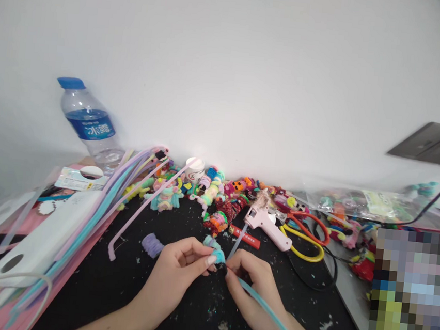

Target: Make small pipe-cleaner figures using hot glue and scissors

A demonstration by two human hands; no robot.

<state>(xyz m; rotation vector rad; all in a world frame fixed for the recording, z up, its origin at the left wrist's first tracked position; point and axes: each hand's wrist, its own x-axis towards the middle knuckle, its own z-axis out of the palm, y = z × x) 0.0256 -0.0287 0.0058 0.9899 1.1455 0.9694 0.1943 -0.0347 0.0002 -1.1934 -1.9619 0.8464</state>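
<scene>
Above the black tabletop, my left hand (pixel 176 272) pinches a small light-blue pipe-cleaner coil (pixel 218 256) between thumb and fingertips. Close beside it, my right hand (pixel 257 288) is closed on a long light-blue pipe cleaner (pixel 273 318), whose tail runs back over the wrist to the lower edge. Something small and black shows between the two sets of fingertips; I cannot tell what it is. Left of my hands lies a purple coil (pixel 152 245). A pink glue gun (pixel 269 226) rests just beyond my right hand, with a translucent glue stick (pixel 238 241) near its nozzle.
Colourful pipe-cleaner figures (pixel 223 212) line the wall. Scissors (pixel 307 250) with orange and yellow handles and a black cable lie right. A bundle of pipe cleaners (pixel 119 184) covers the left, near a water bottle (pixel 91 124). Plastic-bagged figures (pixel 360 203) lie right, below a wall socket (pixel 432 144).
</scene>
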